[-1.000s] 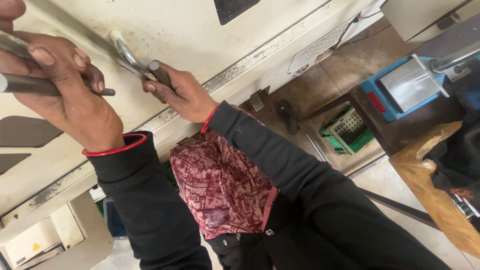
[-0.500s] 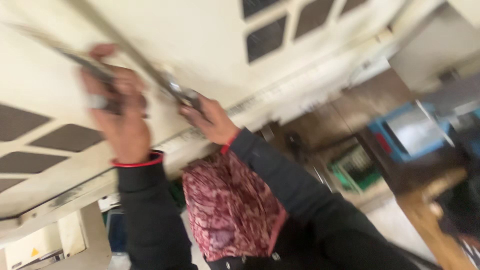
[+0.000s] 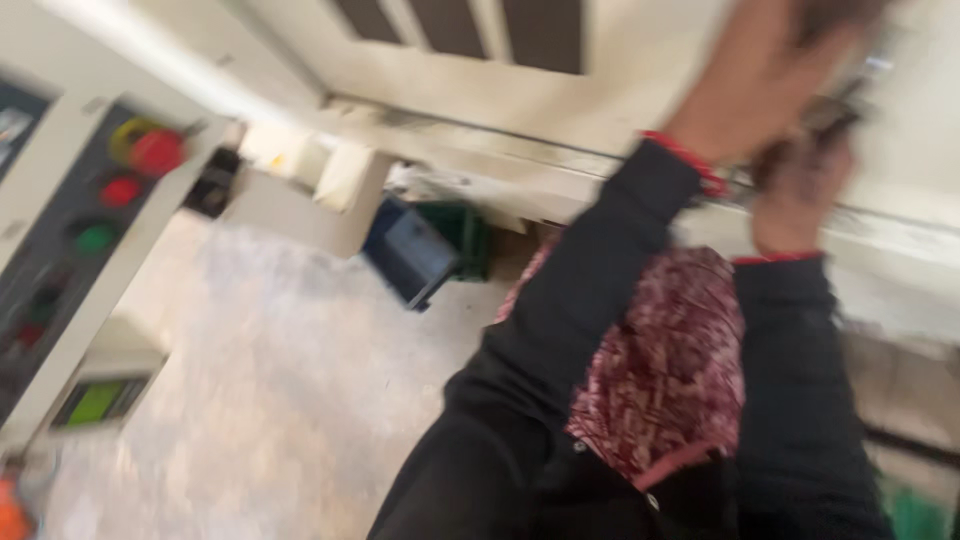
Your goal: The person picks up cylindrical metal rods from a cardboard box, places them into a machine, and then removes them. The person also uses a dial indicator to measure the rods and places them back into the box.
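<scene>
Fingers: both sets blurred; whether they are spread, pressed together or gripping cannot be told.
Left hand [image 3: 770, 75]: raised against the cream machine panel [image 3: 620, 90], its upper part cut off by the top edge.
Right hand [image 3: 800, 195]: just below and beside the left, close under a dark metal tool [image 3: 835, 110] that appears to lie between the two hands; contact is not readable.
Step in hand, as judged: both hands working a tool high on the panel, mid-effort. The next move calls for a steady two-handed hold and a clear view of the fitting.
Sleeves: black with red cuffs; a patterned red cloth [image 3: 665, 370] hangs at the chest.
Surroundings: control box with coloured buttons [image 3: 120, 170] at left; blue and green crates [image 3: 430, 250] on the concrete floor [image 3: 270, 390].
Hidden: the fitting itself, the tool's shape, fingertips.
</scene>
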